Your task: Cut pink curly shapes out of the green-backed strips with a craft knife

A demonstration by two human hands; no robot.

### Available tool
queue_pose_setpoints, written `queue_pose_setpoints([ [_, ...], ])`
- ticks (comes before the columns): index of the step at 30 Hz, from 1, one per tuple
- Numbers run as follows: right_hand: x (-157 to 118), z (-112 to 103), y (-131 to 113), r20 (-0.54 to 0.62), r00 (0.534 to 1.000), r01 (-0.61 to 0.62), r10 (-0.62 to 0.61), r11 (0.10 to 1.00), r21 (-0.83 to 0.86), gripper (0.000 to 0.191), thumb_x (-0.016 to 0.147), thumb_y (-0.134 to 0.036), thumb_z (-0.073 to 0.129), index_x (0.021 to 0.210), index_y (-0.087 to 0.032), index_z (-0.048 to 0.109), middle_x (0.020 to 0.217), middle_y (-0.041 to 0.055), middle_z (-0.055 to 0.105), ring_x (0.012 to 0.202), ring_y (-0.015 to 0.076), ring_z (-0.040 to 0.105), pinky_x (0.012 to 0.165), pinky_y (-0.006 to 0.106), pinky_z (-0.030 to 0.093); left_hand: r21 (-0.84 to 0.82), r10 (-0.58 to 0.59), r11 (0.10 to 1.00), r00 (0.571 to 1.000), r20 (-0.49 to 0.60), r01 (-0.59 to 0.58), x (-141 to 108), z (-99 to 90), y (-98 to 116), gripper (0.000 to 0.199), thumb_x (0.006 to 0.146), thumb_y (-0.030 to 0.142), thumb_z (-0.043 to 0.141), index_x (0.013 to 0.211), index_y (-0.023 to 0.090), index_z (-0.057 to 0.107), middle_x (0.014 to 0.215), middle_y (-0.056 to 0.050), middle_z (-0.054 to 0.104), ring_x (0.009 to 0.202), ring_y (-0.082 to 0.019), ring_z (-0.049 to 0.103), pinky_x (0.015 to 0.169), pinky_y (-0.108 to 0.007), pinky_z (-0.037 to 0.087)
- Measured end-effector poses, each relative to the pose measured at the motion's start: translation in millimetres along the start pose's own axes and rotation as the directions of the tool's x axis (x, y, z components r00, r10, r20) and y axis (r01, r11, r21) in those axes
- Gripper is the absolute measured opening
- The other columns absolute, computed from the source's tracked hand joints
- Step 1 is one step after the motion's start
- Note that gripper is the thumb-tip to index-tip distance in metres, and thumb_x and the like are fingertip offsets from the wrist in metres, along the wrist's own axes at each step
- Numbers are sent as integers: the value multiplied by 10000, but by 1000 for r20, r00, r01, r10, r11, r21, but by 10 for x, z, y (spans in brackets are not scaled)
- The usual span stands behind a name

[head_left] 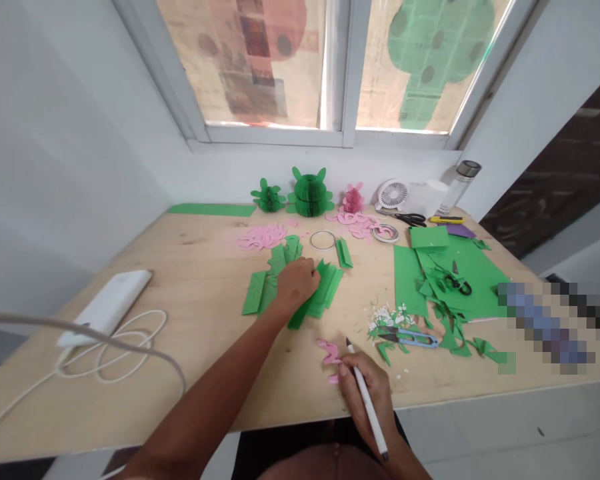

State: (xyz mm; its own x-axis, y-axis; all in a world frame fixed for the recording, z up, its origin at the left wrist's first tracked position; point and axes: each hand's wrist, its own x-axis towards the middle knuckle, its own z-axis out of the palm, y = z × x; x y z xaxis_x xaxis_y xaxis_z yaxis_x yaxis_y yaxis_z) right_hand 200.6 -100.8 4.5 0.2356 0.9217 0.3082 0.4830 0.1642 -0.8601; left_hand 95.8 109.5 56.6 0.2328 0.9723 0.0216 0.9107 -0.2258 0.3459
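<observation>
My left hand (299, 283) reaches into the middle of the table, its fingers curled down on a spread of folded green paper pieces (326, 293); the fingertips are partly hidden. More green paper strips (255, 293) lie to its left, some with curved cut edges. In my right hand (370, 383), near the front edge, is a white pen (369, 403) with a dark tip pointing up and away. A pink paper cutout (329, 351) lies beside the fingers of that hand, partly covered by them.
Blue-handled thread snips (413, 337) lie among paper scraps at right, with black scissors (457, 285) on green sheets (480, 283). Paper figures (310, 197), a fan (393, 194) and a bottle (460, 187) line the back. At left are a white power strip (107, 307) and cable.
</observation>
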Motion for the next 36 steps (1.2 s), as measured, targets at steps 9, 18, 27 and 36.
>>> queue_pose_setpoints([
  [9, -19, 36, 43, -21, 1000, 1, 0, 1000, 26, 277, 942, -338, 498, 782, -207, 682, 691, 25, 648, 645, 145, 618, 577, 217, 478, -305, -77, 950, 996, -39, 61, 443, -10, 164, 210, 935, 326, 506, 915, 172, 649, 913, -25, 679, 906, -183, 633, 813, -308, 499],
  [18, -32, 81, 60, -81, 996, 23, -21, 1000, 20, 267, 939, -332, 497, 772, -214, 669, 667, 23, 643, 631, 149, 621, 589, 227, 482, -378, -63, 919, 989, 131, 109, 896, 198, 560, 352, 928, 368, 577, 1207, 155, 562, 1196, -87, 598, 1019, -211, 615, 857, -418, 546],
  [27, -52, 86, 82, -15, 1000, -18, 19, 998, 68, 263, 949, -317, 485, 789, -223, 671, 717, 29, 669, 685, 159, 649, 647, 230, 507, -89, 15, 996, 991, 130, -4, 967, 218, 808, 350, 928, 366, 576, 1217, 169, 560, 1234, -93, 582, 1066, -220, 599, 897, -438, 528],
  [36, -31, 67, 64, -48, 999, 12, -11, 1000, 11, 223, 931, -275, 498, 793, -219, 664, 711, 19, 661, 679, 152, 628, 642, 238, 458, 0, 140, 989, 927, 347, -150, 980, 287, 712, 345, 922, 360, 587, 1213, 175, 562, 1219, -86, 587, 1054, -217, 605, 878, -416, 537],
])
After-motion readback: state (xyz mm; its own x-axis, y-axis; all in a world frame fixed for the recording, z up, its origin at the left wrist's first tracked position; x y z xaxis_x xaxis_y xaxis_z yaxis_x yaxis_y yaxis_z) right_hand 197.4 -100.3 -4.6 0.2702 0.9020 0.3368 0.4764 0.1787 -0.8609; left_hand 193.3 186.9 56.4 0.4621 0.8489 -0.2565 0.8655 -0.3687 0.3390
